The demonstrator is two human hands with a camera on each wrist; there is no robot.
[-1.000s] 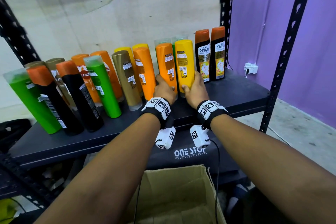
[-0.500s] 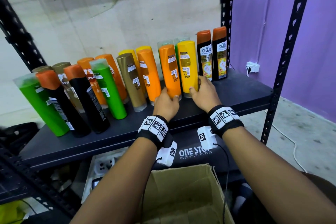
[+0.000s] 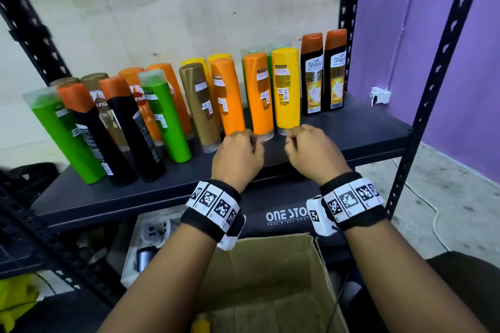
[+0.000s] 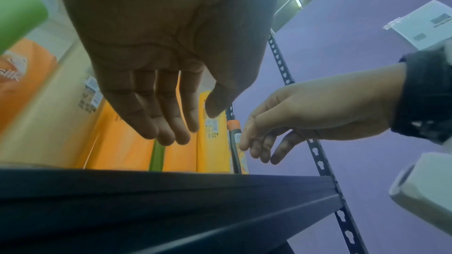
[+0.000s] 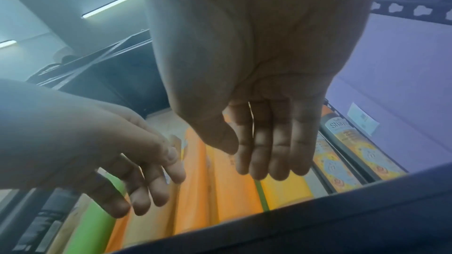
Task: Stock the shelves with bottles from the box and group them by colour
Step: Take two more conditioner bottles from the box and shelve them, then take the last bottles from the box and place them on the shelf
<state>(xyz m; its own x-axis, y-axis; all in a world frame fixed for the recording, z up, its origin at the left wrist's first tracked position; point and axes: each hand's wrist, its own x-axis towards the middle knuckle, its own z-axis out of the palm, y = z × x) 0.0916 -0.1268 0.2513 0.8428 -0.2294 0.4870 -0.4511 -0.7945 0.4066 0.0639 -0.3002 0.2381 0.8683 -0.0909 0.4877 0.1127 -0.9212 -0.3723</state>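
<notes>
Many bottles stand cap-down on the dark shelf [image 3: 351, 140]: green, black, gold, orange and yellow ones. An orange bottle [image 3: 259, 94] and a yellow bottle [image 3: 286, 89] stand side by side near the middle. My left hand [image 3: 238, 153] hovers just in front of the orange bottle's base, empty, fingers relaxed [image 4: 171, 123]. My right hand [image 3: 311, 149] hovers before the yellow bottle's base, also empty, fingers hanging straight [image 5: 269, 152]. Neither hand touches a bottle. The cardboard box [image 3: 270, 278] sits open below my forearms, with something yellow [image 3: 201, 324] at its bottom.
Two black bottles with orange caps [image 3: 323, 73] stand at the shelf's right end by a black upright [image 3: 349, 8]. Another upright [image 3: 433, 76] stands at front right. A lower shelf holds clutter [image 3: 151, 238]. Purple wall on the right, a white socket [image 3: 380, 94] on it.
Both hands let go of the orange and yellow bottles and drew back toward me, off the bottles' bases. The two bottles stay standing on the shelf.
</notes>
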